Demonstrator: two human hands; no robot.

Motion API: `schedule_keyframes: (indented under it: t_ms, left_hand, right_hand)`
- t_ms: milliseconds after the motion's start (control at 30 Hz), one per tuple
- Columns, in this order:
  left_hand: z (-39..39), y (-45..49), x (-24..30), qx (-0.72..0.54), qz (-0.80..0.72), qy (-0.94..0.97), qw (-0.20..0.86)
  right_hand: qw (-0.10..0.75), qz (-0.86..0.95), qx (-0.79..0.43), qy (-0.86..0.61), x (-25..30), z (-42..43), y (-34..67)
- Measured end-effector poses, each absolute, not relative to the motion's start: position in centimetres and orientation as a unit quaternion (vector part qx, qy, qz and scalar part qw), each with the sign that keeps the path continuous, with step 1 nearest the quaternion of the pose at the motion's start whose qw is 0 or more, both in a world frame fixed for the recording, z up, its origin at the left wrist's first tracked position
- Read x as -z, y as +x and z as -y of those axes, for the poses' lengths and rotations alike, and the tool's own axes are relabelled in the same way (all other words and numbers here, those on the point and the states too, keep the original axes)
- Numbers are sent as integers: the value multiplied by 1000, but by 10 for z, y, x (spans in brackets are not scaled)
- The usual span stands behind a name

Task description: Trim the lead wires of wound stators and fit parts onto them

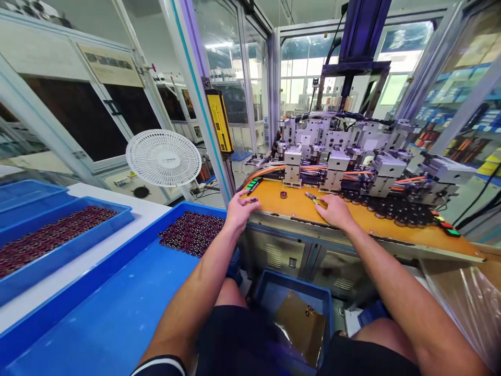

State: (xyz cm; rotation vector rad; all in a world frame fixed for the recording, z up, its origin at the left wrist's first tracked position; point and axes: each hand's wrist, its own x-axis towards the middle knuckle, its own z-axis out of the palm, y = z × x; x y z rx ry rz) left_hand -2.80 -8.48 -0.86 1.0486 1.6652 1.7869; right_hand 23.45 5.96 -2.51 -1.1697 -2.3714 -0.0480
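Well apart, both hands [237, 211] [335, 210] near bench edge [293, 219]

A dark short sleeve [160, 367] shows at the lower left, crossed by a thin, curved white stripe near its hem. Both forearms [198, 290] are bare. Plain, near-black shorts [238, 339] cover the thighs, leaving the knees [230, 294] uncovered.

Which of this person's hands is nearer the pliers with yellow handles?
The right. The right hand is at the handle end of the pliers; the left hand is off to their left, beyond a small round part, pinching another part.
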Motion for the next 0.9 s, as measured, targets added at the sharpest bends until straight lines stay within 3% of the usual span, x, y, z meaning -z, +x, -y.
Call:
schedule_keyframes:
  t_ms: [200, 300, 333, 433, 600, 900]
  left_hand:
    - [183, 34, 26, -678, -480, 495, 254]
    - [219, 55, 39, -661, -442, 574, 195]
    - [227, 60, 43, -655, -432, 592, 184]
    - [241, 70, 52, -649, -400, 620, 187]
    - [247, 78, 55, -647, -383, 619, 228]
    - [248, 72, 63, -656, -400, 592, 243]
  right_hand:
    - [344, 859, 10, -379, 3, -15, 235]
    - [368, 889, -11, -272, -16, 52, 242]
    - [376, 910, -27, -175, -23, 77, 246]
    - [297, 955, -19, -16, -34, 134, 257]
    - [224, 973, 33, -41, -25, 156, 269]
    - [135, 965, -203, -94, -4, 178, 297]
